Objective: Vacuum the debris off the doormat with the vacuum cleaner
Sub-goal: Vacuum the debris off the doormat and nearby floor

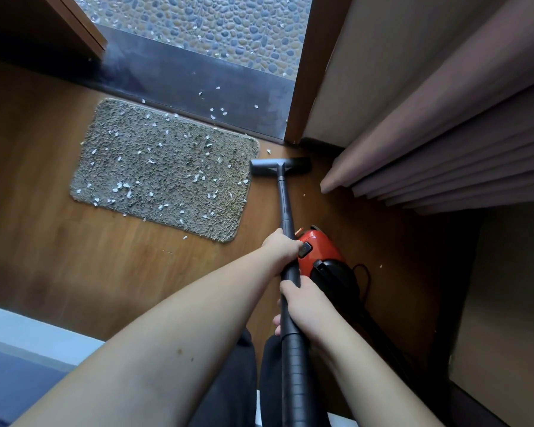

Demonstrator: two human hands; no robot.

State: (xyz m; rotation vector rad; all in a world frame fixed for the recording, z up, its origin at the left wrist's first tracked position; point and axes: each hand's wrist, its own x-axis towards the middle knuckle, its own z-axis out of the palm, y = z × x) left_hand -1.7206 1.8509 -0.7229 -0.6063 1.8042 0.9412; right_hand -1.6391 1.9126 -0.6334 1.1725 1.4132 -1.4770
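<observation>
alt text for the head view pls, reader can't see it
Both hands, left hand ahead of right hand, grip a black vacuum wand whose floor head sits on wood floor beside a grey doormat strewn with white scraps.

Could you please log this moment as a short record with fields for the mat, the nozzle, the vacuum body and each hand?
doormat: grey shaggy doormat on the wooden floor, dotted with white debris
nozzle: floor nozzle on the floor just off the mat's right edge, not on the mat
tube: black tube running from the nozzle back to the hands
vacuum body: red vacuum body on the floor right of the tube
left hand: left hand grips the tube higher up
right hand: right hand grips the tube lower down
</observation>
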